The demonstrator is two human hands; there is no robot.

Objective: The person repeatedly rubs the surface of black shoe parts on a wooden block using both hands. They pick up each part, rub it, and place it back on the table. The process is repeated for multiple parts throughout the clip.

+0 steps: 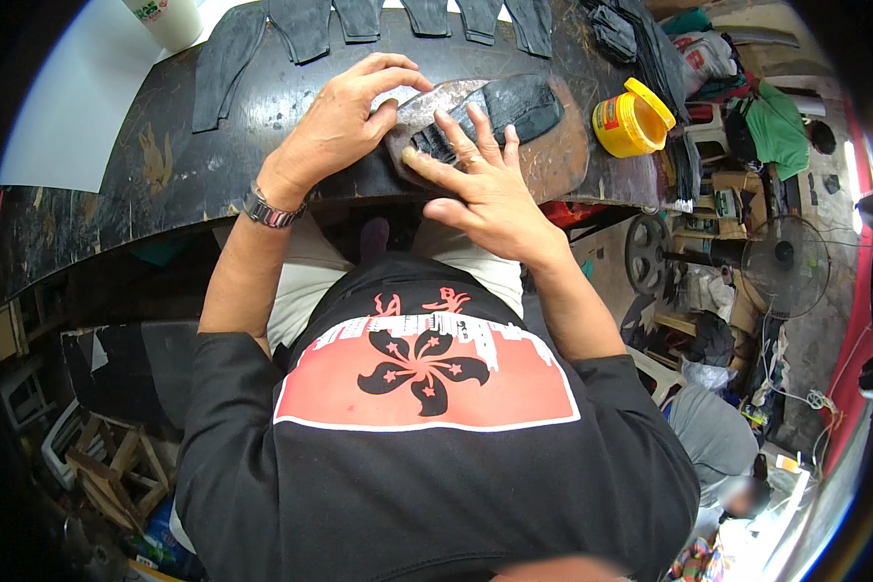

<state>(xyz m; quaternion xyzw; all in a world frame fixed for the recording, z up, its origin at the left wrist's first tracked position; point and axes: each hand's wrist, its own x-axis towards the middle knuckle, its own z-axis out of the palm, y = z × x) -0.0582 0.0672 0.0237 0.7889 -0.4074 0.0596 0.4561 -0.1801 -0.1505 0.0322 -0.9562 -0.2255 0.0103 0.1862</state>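
1. Yellow tub [630, 126], lid [650, 104] tipped up, stands right of the board [572, 145] on the table [233, 165]; black strips [301, 29] lie beyond.
2. Black piece [524, 102] lies on the board, partly covered by the right hand [490, 189], its fingers spread, unclenched.
3. Left hand [354, 107], thumb and forefinger parted, released, is at the board's left end.
4. Tub carries a printed label.

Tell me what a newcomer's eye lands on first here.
The red panel with its black five-petalled flower, just below centre on the black T-shirt, jumps out first. Next comes the open yellow tub on the tabletop, upper right. Left of it, the right hand spreads over a black piece on a brown slab.
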